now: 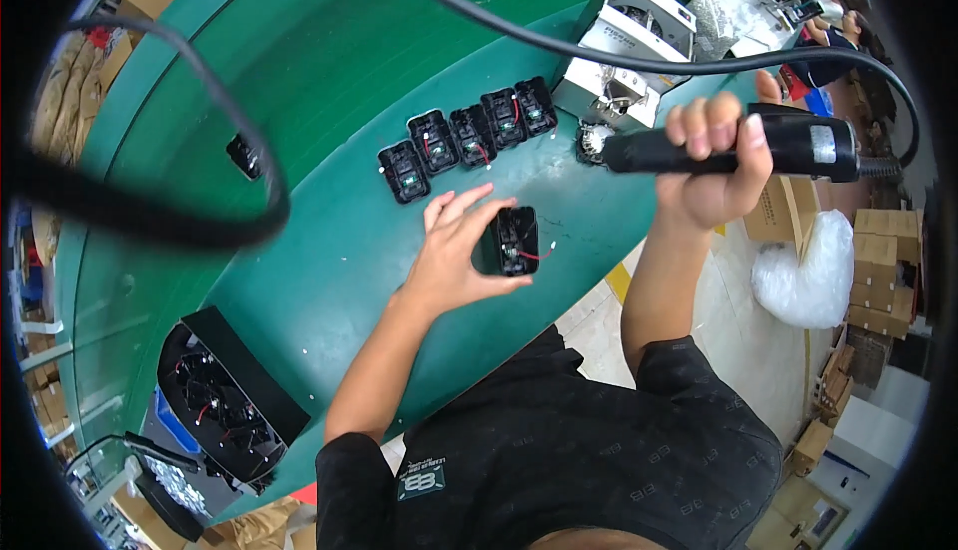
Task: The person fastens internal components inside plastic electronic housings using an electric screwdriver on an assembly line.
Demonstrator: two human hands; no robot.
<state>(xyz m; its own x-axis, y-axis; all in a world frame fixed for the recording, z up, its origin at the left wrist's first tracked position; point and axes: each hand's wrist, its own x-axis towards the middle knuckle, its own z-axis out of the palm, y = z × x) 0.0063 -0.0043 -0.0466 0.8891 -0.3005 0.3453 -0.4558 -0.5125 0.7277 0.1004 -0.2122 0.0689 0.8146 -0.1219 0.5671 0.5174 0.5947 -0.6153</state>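
Note:
My left hand (454,261) spans a small black plastic housing (519,231) on the green bench. Thumb and index finger rest at its two ends, the other fingers stretched out. A thin red wire with a white plug sticks out of the housing's right side. Raised to the right, my right hand (714,156) is wrapped round a black corded electric screwdriver (649,151), lying level and pointing left. Near its front end is a round silver-and-black part (594,141); whether they touch I cannot tell. Several similar open housings (469,136) with wires stand in a slanting row beyond my left hand.
A metal screw feeder (639,26) stands at the back right. A black bin (235,395) full of wired parts sits at the left, and one more housing (242,156) lies far left. Thick black cable (559,46) loops overhead. Cartons (883,271) and a person (843,46) are beyond the bench.

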